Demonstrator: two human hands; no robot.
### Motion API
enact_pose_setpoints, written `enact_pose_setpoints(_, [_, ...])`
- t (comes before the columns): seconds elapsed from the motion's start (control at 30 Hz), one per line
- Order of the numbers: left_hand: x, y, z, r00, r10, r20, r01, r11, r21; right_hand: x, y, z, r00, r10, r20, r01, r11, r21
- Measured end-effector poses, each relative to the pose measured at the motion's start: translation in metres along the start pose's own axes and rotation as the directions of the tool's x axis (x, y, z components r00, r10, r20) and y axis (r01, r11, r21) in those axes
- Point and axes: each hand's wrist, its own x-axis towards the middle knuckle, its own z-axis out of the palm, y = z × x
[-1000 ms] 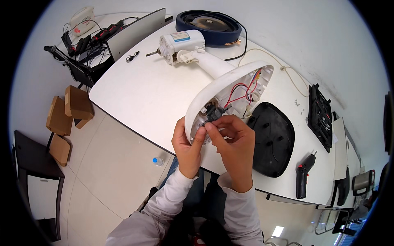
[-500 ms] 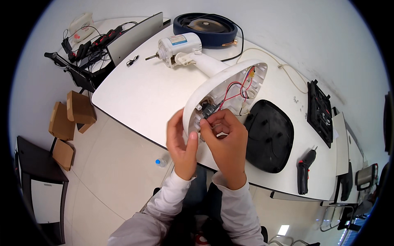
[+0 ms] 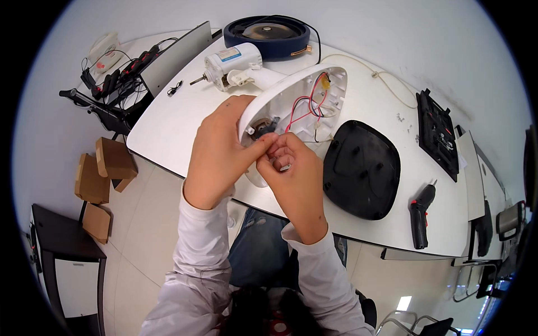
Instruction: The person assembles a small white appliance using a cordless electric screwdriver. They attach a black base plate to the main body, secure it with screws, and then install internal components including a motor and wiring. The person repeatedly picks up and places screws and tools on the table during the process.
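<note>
A white fan base [image 3: 274, 92] is tipped up on the table, its open underside with red wires [image 3: 302, 103] toward me. Its neck joins a white fan motor housing [image 3: 234, 57] with a bare metal shaft, lying behind. My left hand [image 3: 216, 154] is closed round the base's near-left rim, fingers behind the shell, thumb reaching inside. My right hand [image 3: 297, 173] is pinched close to that thumb, below a small dark part [image 3: 268, 129] inside the base. Whatever its fingertips hold is hidden. A black bottom cover [image 3: 364, 171] lies right of the base.
A black-and-red power screwdriver [image 3: 421, 215] lies at the right near edge. Beyond it sit an open black tool case [image 3: 439, 134] and loose screws [image 3: 400, 117]. A dark blue round appliance [image 3: 241, 46] stands at the back; a small black cable [image 3: 175, 88] lies left.
My left hand has moved up and farther round the rim, its thumb now meeting the right fingertips. The right hand has shifted slightly left. My view has moved a little.
</note>
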Motion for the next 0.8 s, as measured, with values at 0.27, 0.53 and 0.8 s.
enact_pose_setpoints(0.27, [-0.005,0.001,0.003,0.996,0.044,-0.075,-0.051,0.994,-0.099,-0.008,0.001,0.001,0.997,0.081,0.01,-0.082,0.989,0.126])
enact_pose_setpoints(0.53, [0.0,-0.006,0.004,0.999,0.045,-0.007,-0.045,0.999,-0.002,-0.021,0.001,-0.091,0.991,-0.118,-0.056,0.116,0.992,-0.046])
enact_pose_setpoints(0.8, [-0.008,-0.013,0.01,0.994,-0.107,-0.009,0.106,0.993,-0.06,-0.008,0.051,-0.358,0.914,-0.178,-0.364,-0.167,0.653,-0.739])
